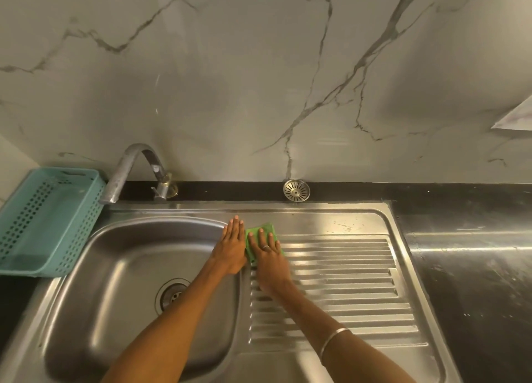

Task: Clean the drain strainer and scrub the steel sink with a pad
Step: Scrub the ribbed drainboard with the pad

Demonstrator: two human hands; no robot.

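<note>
The steel sink (pixel 331 215) fills the lower view, its bowl on the left and a ribbed drainboard (pixel 345 282) on the right. My right hand (pixel 269 257) presses a green scrub pad (pixel 266 228) flat on the drainboard's upper left corner, fingers straight. My left hand (pixel 231 246) rests flat on the rim between bowl and drainboard, touching the pad's left edge. The drain strainer (pixel 296 190) leans upright against the wall on the black ledge behind the sink. The drain hole (pixel 170 295) in the bowl stands uncovered.
A curved steel tap (pixel 129 171) rises behind the bowl. A teal perforated basket (pixel 43 224) sits at the left on the counter. Black countertop (pixel 475 267) extends right of the sink. A marble wall stands behind.
</note>
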